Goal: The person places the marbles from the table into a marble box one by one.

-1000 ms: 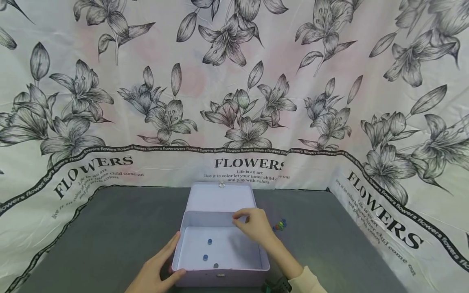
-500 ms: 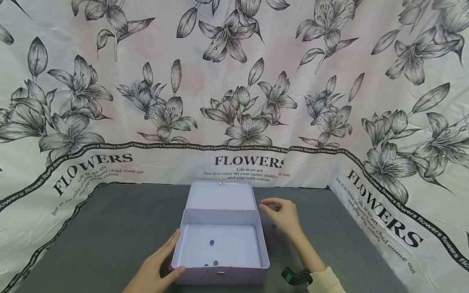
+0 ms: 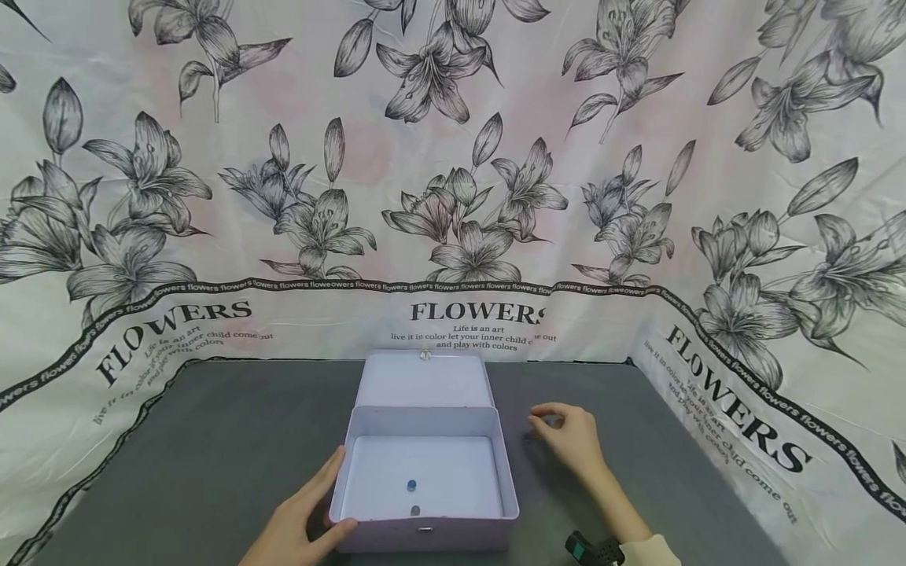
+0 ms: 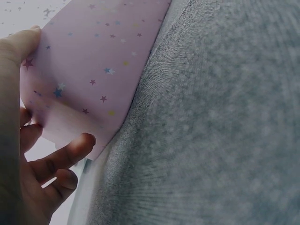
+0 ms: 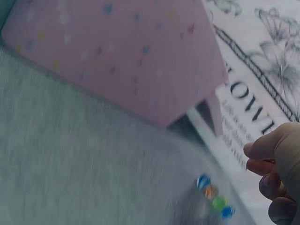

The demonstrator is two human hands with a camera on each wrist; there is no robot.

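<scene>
Looks partway to me: two marbles (image 3: pixel 411 486) showing inside the star-print box (image 3: pixel 382 539), four more marbles (image 5: pixel 219 202) out on the desk (image 3: pixel 269 417) off its back right corner. Left hand (image 3: pixel 303 512) grips the front left corner; right hand (image 3: pixel 572 440) is by the loose ones, fingers slightly curled, nothing visible in them.

Smooth, metal-looking box (image 4: pixel 93 56); glossy, glass-like marbles (image 5: pixel 219 203); matt, rough, cloth-like tabletop (image 4: pixel 215 117); creased, faintly glossy cloth backdrop (image 3: pixel 396 259)
</scene>
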